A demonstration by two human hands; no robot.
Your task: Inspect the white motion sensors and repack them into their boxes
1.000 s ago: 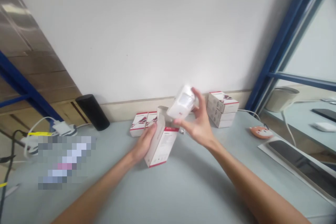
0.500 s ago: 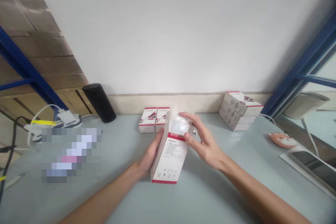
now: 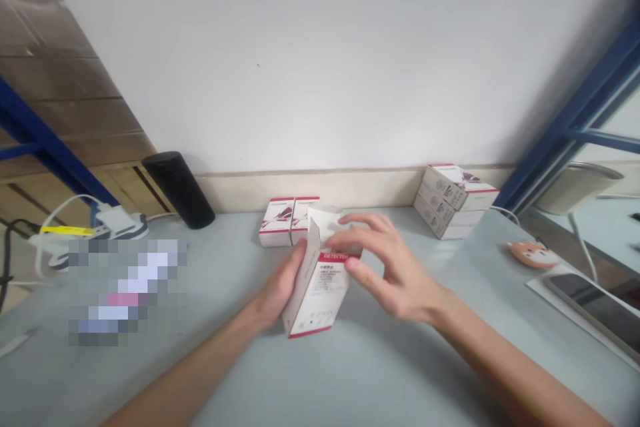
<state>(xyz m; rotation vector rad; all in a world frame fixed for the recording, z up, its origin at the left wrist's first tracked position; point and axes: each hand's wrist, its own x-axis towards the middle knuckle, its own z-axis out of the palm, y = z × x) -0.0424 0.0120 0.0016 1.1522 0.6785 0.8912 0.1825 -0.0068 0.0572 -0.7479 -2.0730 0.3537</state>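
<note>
A white carton with a red band reading "DETECTOR" (image 3: 323, 293) stands upright, tilted a little, near the middle of the table. Its top is open, with side and back flaps raised. My left hand (image 3: 280, 287) is wrapped round the carton's left side and back. Over the carton's mouth is my right hand (image 3: 393, 267), its fingers spread, the fingertips close to the raised back flap and the thumb by the front right edge. Whether those fingertips touch the flap I cannot tell. What lies inside the carton is hidden.
Two small white-and-red boxes (image 3: 277, 220) lie behind the carton. At back right stands a stack of similar boxes (image 3: 450, 203). A black cylinder (image 3: 180, 190) and power strip (image 3: 125, 227) are at left; an orange animal-faced object (image 3: 533, 255) and phone (image 3: 590, 300) at right.
The clear-wrapped white item at the carton's mouth is no longer visible. My right hand's fingers have spread, and the carton's flaps now show. The view has shifted slightly.
</note>
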